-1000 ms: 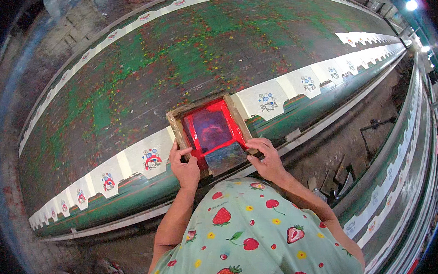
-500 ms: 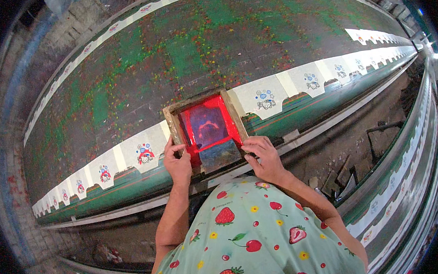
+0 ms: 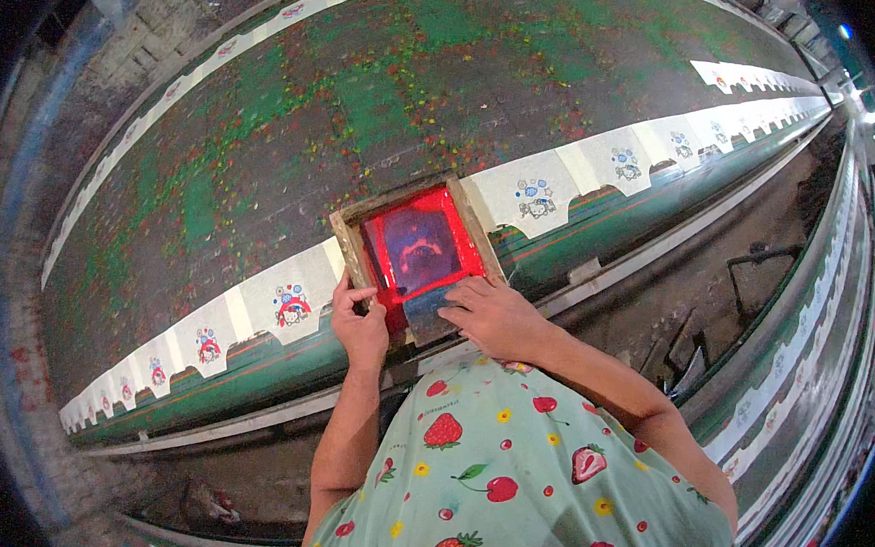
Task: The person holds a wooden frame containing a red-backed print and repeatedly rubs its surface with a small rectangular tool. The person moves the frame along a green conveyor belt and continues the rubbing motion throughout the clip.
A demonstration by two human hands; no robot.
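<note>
A wooden screen-printing frame (image 3: 478, 234) lies at the table's near edge, across the row of pale cut pieces. Red ink (image 3: 449, 206) rims its mesh, and the purplish middle (image 3: 421, 248) shows a pinkish design. My left hand (image 3: 359, 325) grips the frame's near left side between thumb and fingers. Over the near right corner reaches my right hand (image 3: 493, 317), fingers stretched left onto a flat blue-grey piece (image 3: 425, 318) at the frame's near end. Its fingertips partly cover that piece, and I see no firm grip there.
Pale pieces with blue prints (image 3: 537, 201) run along the right; those on the left (image 3: 292, 305) also carry red. The long dark table (image 3: 274, 163) is speckled with green, red and yellow. A metal rail (image 3: 598, 273) edges it. Another table (image 3: 793, 365) stands at the right.
My right hand has left the frame's right side and moved left, over its near end. My left hand keeps its hold, and the frame stays in nearly the same place.
</note>
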